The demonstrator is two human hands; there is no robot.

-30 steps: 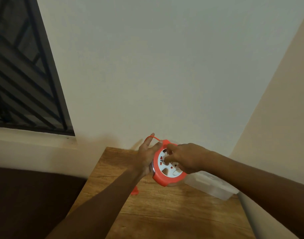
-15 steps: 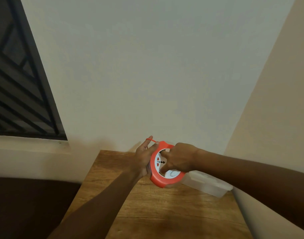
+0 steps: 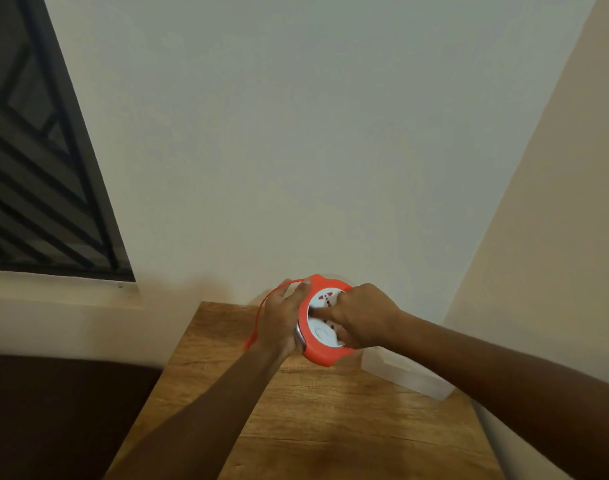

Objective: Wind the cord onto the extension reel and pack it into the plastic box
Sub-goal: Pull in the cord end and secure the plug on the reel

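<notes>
1. Two bare forearms reach forward over a wooden table [image 3: 330, 427].
2. The left hand [image 3: 279, 320] cups the back and left rim of the reel [image 3: 318, 355], holding it on edge above the table.
3. The right hand [image 3: 360, 315] lies on the reel's white face, fingers bent against it.
4. The orange cord [image 3: 258, 317] loops from the reel's top over the left hand and hangs down its outer side.
5. The clear box [image 3: 410, 377] sits on the table just right of the reel, behind the right forearm.
6. Behind: a pale wall [image 3: 296, 133] and a dark window [image 3: 36, 168] at left.
</notes>
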